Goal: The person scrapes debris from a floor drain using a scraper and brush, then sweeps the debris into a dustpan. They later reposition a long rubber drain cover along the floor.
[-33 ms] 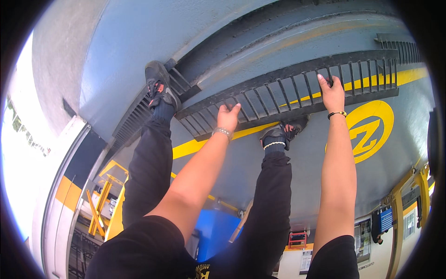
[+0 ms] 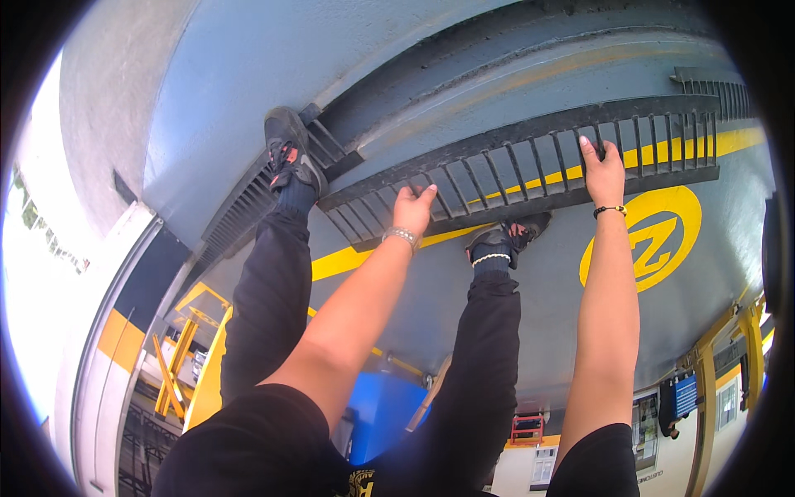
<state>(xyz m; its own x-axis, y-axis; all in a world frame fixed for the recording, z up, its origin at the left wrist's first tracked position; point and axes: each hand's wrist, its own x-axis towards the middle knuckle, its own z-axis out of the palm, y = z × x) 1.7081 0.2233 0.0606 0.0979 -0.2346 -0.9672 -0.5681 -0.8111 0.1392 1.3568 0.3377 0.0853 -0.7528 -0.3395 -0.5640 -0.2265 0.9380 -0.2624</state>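
1. The left hand (image 2: 416, 209), at the centre of the frame, grips a slatted black grate (image 2: 513, 137), its fingers curled among the slats and its thumb pointing up to the right.
2. The right hand (image 2: 606, 174), right of centre and higher up, grasps the same grate by its slats, thumb and forefinger raised.
3. The grate slants across the middle of the frame, rising from left of centre to the upper right; whether it touches the floor I cannot tell.
4. A pale beaded bracelet (image 2: 401, 234) circles the left wrist; a dark-and-yellow one (image 2: 611, 211) circles the right.
5. The left shoe (image 2: 286, 149) stands at upper left, near the grate's left end; the right shoe (image 2: 526, 232) shows just below its lower rail.
6. Above the grate, an uncovered channel (image 2: 397, 93) curves across the top of the frame.
7. More slatted grating (image 2: 236, 199) runs down at left, and another piece (image 2: 725, 95) shows at upper right.
8. A yellow stripe (image 2: 339, 263) crosses the grey floor beneath the grate, with a yellow ring emblem (image 2: 692, 219) at right.
9. Yellow posts (image 2: 170, 373) stand at lower left, a red frame (image 2: 527, 429) at bottom centre-right, and another person (image 2: 667, 410) at lower right beside a blue cabinet (image 2: 686, 393).
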